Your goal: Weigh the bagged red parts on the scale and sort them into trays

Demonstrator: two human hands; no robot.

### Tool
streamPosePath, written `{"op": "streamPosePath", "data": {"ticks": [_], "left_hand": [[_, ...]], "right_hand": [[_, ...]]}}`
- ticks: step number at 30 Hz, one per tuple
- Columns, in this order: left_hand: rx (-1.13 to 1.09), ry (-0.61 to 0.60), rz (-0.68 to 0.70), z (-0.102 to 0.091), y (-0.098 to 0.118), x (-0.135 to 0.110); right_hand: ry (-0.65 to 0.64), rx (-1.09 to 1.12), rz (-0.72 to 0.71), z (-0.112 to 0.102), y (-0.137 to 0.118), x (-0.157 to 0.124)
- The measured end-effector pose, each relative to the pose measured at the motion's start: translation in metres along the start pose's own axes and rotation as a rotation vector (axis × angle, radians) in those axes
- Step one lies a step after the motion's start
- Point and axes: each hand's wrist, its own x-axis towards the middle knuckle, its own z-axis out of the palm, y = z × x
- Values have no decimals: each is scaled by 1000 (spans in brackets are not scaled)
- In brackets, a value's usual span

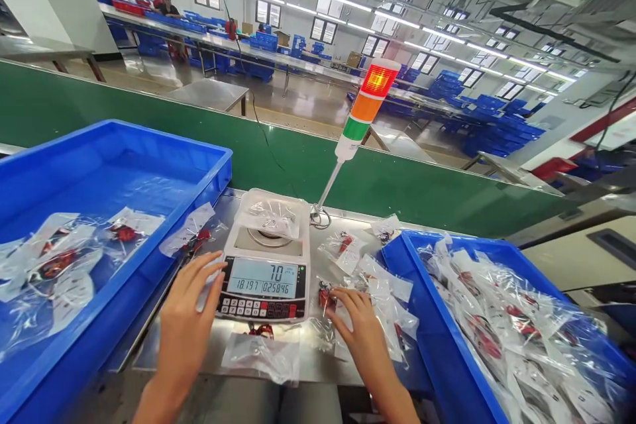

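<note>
A white counting scale [303,258] stands in the middle of the metal bench, its display reading 70. On its pan lies a clear plastic bag [271,218] with a white label. My left hand [191,305] is at the scale's left side, fingers spread; something whitish shows between thumb and fingers, too unclear to name. My right hand [360,328] is right of the scale, thumb and index apart, fingertips at a small bagged red-and-dark part [325,296]. More labelled bags [382,285] lie beside and partly under that hand. Another bagged part [261,354] rests in front of the scale.
A blue bin [226,165] on the left holds several bags; one bag [191,232] lies by its rim. The right blue bin [422,291] is heaped with bags. Behind the scale rise a signal tower [368,106], lit red, and a green partition [298,152]. People sit far back.
</note>
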Motion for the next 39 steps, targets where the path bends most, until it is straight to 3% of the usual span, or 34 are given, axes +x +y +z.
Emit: {"op": "streamPosePath", "data": {"ticks": [5, 8, 14, 19, 26, 34, 39], "left_hand": [[-33, -52, -4, 10, 9, -24], [-38, -58, 2, 9, 10, -23], [-12, -18, 75, 6, 12, 1], [-52, -8, 213, 21, 19, 39], [-74, -269, 352, 56, 26, 81], [43, -554, 248, 75, 25, 117], [57, -600, 252, 77, 26, 135]], "right_hand": [[30, -163, 35, 32, 28, -26], [58, -135, 71, 35, 31, -24], [106, 221, 250, 6, 12, -11], [144, 606, 504, -23, -2, -13], [268, 776, 625, -44, -6, -25], [277, 802, 527, -50, -9, -26], [311, 775, 524, -48, -11, -23]]}}
